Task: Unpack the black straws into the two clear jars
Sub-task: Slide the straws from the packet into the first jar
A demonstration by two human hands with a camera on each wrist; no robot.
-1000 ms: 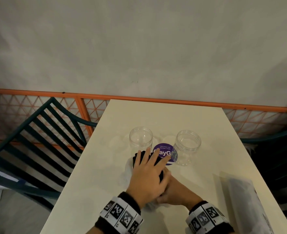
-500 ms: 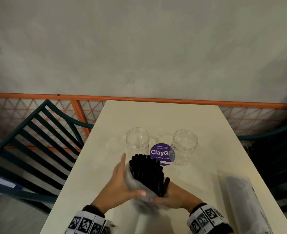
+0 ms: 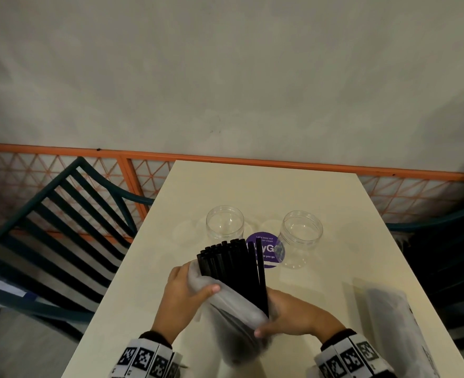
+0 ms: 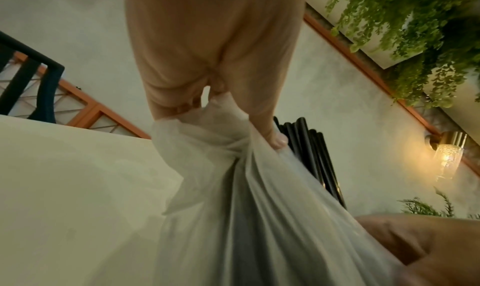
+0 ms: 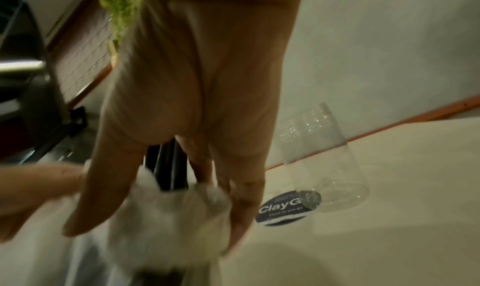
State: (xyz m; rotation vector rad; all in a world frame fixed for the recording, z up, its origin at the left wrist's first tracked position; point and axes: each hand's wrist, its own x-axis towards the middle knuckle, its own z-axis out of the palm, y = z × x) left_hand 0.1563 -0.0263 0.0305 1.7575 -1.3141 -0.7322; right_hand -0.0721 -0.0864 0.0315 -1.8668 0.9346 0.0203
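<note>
A bundle of black straws (image 3: 232,264) sticks up out of a thin white plastic bag (image 3: 233,309) held above the near part of the cream table (image 3: 266,186). My left hand (image 3: 187,293) grips the bag's bunched rim (image 4: 207,138) on the left, thumb over the plastic. My right hand (image 3: 293,315) wraps the bag and straws lower down from the right; the straws (image 5: 166,167) show between its fingers. Two clear jars stand upright beyond the bundle, one on the left (image 3: 224,222) and one on the right (image 3: 301,236), both with nothing inside.
A round purple sticker (image 3: 269,252) lies on the table between the jars. Another plastic-wrapped pack (image 3: 397,323) lies at the near right. Dark green slatted chairs (image 3: 48,227) flank the table, and an orange railing (image 3: 252,160) runs along the far edge.
The left hand left the top of the straws and took the bag's rim, pulling it down. More of the straw bundle now stands bare, and one straw leans apart at the right.
</note>
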